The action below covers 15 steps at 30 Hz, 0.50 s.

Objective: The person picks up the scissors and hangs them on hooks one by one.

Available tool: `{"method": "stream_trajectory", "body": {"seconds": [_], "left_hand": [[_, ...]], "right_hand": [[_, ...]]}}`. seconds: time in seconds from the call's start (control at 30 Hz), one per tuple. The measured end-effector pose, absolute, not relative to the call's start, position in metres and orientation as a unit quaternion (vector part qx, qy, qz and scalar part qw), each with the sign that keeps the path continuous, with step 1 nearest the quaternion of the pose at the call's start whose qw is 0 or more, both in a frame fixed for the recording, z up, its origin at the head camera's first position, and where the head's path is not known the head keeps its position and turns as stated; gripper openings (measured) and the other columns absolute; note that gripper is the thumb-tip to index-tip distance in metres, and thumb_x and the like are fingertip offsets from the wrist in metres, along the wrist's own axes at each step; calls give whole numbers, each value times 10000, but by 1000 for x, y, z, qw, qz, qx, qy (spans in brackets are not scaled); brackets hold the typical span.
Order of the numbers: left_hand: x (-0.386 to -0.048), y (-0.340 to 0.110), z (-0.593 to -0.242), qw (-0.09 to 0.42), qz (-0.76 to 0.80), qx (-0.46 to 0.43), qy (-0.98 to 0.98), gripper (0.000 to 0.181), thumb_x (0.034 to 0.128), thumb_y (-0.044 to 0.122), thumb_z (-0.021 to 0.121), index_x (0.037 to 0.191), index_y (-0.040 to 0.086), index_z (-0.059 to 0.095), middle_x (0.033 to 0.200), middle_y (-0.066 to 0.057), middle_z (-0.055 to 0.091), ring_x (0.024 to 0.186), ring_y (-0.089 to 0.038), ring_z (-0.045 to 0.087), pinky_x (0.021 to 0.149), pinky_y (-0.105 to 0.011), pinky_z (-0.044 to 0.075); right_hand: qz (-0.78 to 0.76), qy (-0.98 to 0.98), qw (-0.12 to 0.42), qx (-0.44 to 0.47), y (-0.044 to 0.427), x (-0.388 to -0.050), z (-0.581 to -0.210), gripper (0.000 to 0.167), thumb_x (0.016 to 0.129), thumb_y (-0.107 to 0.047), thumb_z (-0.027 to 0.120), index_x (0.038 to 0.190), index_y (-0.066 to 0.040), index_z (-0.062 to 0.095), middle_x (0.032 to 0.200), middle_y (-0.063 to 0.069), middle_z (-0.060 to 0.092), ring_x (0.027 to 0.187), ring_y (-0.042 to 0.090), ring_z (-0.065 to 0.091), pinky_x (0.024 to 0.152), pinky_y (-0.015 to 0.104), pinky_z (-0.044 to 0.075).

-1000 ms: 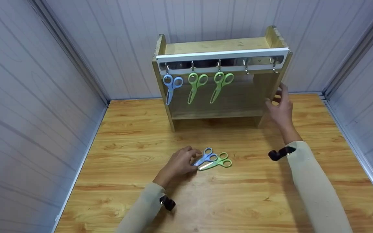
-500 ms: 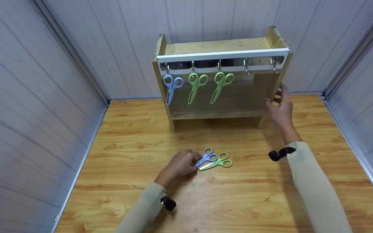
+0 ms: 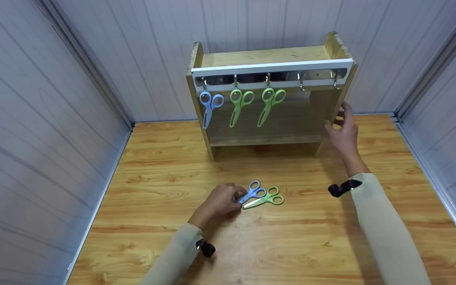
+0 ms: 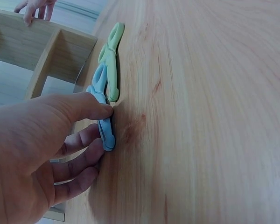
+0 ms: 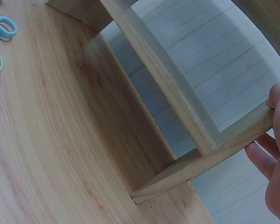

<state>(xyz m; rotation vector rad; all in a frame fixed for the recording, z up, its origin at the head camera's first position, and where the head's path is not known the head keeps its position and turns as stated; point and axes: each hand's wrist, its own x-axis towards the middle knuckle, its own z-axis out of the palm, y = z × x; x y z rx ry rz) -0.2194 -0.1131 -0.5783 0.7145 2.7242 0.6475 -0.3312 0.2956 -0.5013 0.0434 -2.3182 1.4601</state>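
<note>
The left hand [image 3: 221,199] has a nearly closed grip, thumb and fingers pinching the blades of the blue scissors [image 3: 250,194], which lie mid-counter [image 3: 164,182], well in from its left edge. Green scissors [image 3: 266,197] lie just beside them, so a straight lift seems better than a drag. Toward the far edge, the right hand [image 3: 343,136] grips the wooden rack's [image 3: 265,140] side panel between thumb and fingers; steady, light pressure should suffice.
</note>
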Motion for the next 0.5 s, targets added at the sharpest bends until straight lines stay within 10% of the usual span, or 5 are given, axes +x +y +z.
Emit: {"method": "stream_trajectory", "body": {"seconds": [0.5], "left_hand": [[-219,-112,-577,156,244,209,934,414,968,137,839,1379,132,789,1210,-90,769,1034,-188,697,917,-374,592]], "right_hand": [[526,-831,179,15,296,-330,-498,782,1092,-140,638,1776,-201,263,1622,288,569,1441,496,640,1151,693,552]]}}
